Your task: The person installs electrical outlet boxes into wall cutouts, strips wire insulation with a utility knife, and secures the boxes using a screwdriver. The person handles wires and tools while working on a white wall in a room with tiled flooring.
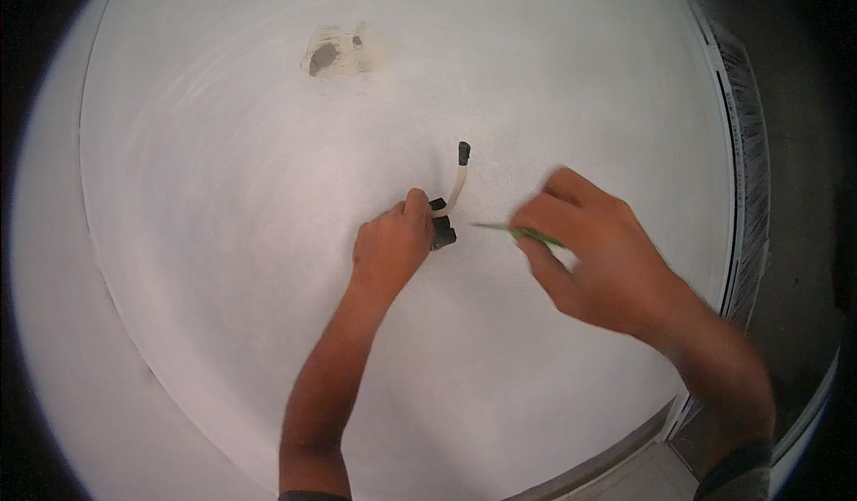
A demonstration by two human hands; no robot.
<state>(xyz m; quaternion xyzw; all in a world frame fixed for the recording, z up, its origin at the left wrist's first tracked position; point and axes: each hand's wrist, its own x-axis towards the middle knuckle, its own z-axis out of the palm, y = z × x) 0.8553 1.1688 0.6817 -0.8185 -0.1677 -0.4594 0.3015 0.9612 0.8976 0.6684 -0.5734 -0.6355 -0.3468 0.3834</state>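
My left hand (pixel 393 242) has its fingers closed on a black fitting (pixel 443 235) on the white wall (pixel 223 162), partly hiding it. A pale, bent tube or cable (pixel 459 181) rises from beside those fingers to a black end piece (pixel 463 154). To the right, my right hand (pixel 598 251), slightly blurred, pinches a slim pointed tool (pixel 527 232) with a green part. The tool's tip points left toward the fitting, with a small gap visible between them.
A rough patch (pixel 335 53) with grey marks is higher on the wall. At the right is a white-framed opening (pixel 732 144) with a dark area beyond. A dark skirting strip (pixel 589 461) and pale floor (pixel 634 476) show at the lower right.
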